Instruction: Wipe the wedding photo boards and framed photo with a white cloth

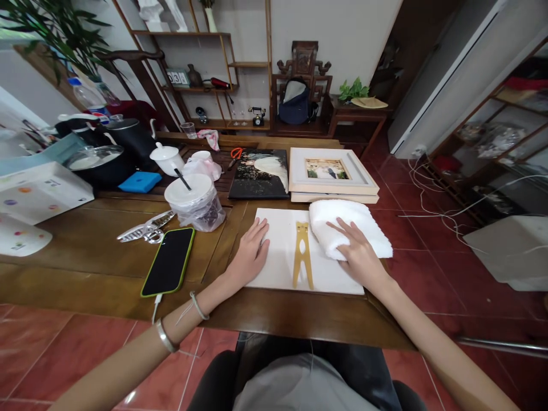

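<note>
I see a soft, fluffy cloth towel (363,228) on a smooth matt board (278,260); the wooden table (98,251) looks polished, the phone screen (169,261) glossy.

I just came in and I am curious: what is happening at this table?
A person sits at a wooden table. The left hand lies flat on a white board. The right hand rests on a folded white towel on the same board. A gold stand lies between the hands. A phone lies to the left, a framed picture behind.
</note>
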